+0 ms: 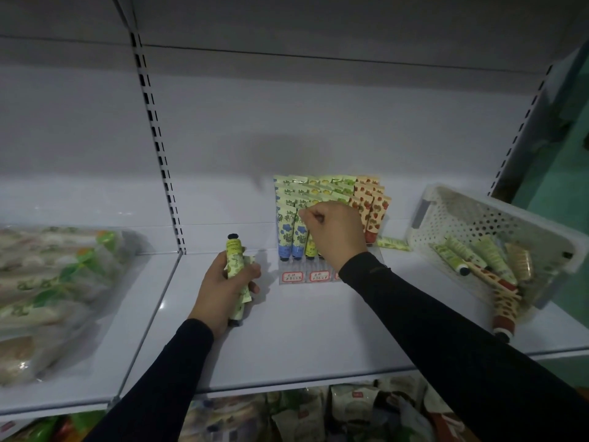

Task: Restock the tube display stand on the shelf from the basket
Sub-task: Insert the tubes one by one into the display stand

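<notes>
A clear tiered display stand (294, 275) sits on the white shelf (302, 330), filled with rows of blue-flower, green and strawberry tubes (374, 212). My right hand (334, 232) is at the stand's front rows, fingers pinched on the crimped end of a tube there; the tube is mostly hidden by the hand. My left hand (223, 288) rests on the shelf left of the stand, shut on a bunch of green tubes (234, 256), one pointing cap up. A white perforated basket (471, 215) lies tipped on its side at the right, with several tubes inside.
One green tube (393, 243) lies flat between stand and basket. A strawberry tube (505, 314) hangs out of the basket near the shelf's front edge. Bagged goods (47, 282) fill the left shelf section. More packets sit on the shelf below.
</notes>
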The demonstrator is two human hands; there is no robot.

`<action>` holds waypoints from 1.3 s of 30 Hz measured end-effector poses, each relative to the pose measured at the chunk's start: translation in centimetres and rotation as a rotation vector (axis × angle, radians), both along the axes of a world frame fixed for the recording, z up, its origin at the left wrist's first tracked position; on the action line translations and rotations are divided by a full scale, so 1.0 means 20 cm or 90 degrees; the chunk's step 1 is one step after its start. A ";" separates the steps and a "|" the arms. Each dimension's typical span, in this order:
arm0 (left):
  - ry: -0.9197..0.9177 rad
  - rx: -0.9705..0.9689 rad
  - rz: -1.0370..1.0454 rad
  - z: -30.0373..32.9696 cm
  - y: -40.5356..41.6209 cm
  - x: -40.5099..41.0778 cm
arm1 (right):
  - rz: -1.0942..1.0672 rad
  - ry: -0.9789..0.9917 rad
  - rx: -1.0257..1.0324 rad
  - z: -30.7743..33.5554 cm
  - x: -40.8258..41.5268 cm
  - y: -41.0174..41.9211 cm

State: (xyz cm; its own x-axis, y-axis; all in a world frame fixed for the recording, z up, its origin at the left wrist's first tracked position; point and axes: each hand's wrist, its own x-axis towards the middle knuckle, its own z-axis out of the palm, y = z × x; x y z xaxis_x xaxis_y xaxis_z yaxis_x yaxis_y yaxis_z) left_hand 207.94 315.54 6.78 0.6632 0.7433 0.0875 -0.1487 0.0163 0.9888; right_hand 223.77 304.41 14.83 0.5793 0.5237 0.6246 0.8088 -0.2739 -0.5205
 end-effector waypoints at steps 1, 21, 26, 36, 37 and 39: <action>0.002 0.000 -0.001 0.00 0.00 0.00 | 0.000 -0.006 -0.013 0.01 0.00 0.00; 0.013 0.012 0.002 0.01 -0.01 0.00 | -0.026 -0.022 -0.121 0.09 0.02 0.02; 0.014 0.011 0.005 0.01 -0.01 -0.01 | -0.016 -0.027 -0.113 0.07 0.04 0.01; 0.023 -0.007 0.005 0.02 -0.02 0.00 | 0.028 0.009 0.034 0.10 -0.03 -0.13; 0.030 -0.003 0.005 0.01 -0.01 0.00 | 0.040 0.005 0.030 0.08 -0.03 -0.15; 0.050 0.007 0.007 0.00 0.00 -0.01 | 0.065 0.005 0.004 0.05 -0.04 -0.18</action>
State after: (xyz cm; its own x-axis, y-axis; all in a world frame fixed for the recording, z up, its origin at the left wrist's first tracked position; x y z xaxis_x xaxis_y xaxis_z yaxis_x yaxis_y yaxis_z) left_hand 207.72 315.45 6.85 0.6604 0.7496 0.0440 -0.0707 0.0038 0.9975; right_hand 222.99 300.71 15.88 0.5277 0.5761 0.6242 0.8285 -0.1868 -0.5280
